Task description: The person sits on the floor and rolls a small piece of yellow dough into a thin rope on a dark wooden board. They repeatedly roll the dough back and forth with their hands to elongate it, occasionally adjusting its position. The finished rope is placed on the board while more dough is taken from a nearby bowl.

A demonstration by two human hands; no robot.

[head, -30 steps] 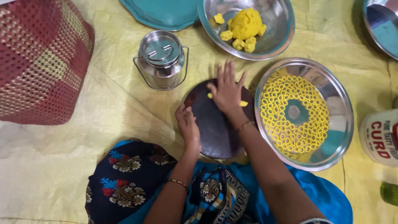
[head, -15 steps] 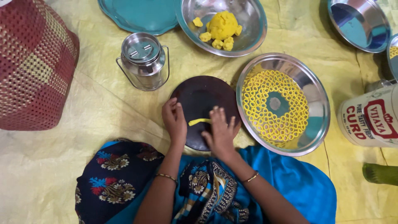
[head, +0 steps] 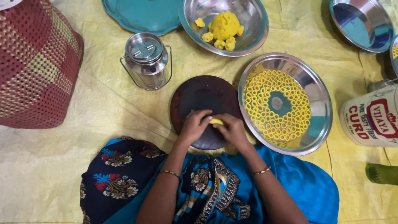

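The left hand (head: pixel 195 124) and right hand (head: pixel 232 129) pinch a short yellow dough strip (head: pixel 216 121) between closed fingertips at 6 o'clock on the round dark wooden board (head: pixel 203 97). The strip's long axis runs left-right. At 3 o'clock sits a steel plate (head: pixel 321 89) holding smooth yellow dough rings (head: pixel 261 99).

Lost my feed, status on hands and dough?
Left hand and right hand both pinching dough strip over dark round board. Tray of dough rings beside board. Nothing blocking.
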